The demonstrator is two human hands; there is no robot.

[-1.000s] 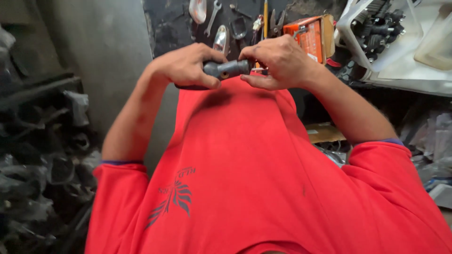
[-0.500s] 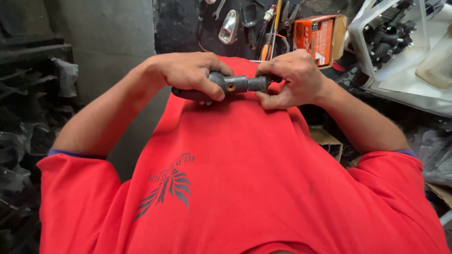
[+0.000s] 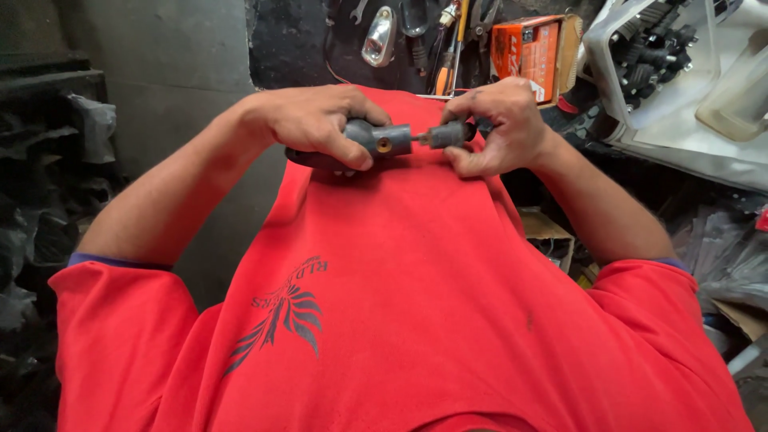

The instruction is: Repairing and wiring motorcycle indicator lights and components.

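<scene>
The fingers [image 3: 352, 152] of the left hand [image 3: 316, 120] were wrapped round a grey cylinder body [image 3: 376, 138] held over the red shirt [image 3: 416, 304], while those of the right hand [image 3: 500, 124] pinched a small grey plunger [image 3: 446, 134] at the cylinder's open end. The plunger stood mostly outside the bore, joined only by a thin stem, so the two parts looked neither fully seated nor separated. Beyond lay a white plastic crate [image 3: 608, 48], an orange box [image 3: 528, 46] and hand tools [image 3: 448, 40].
</scene>
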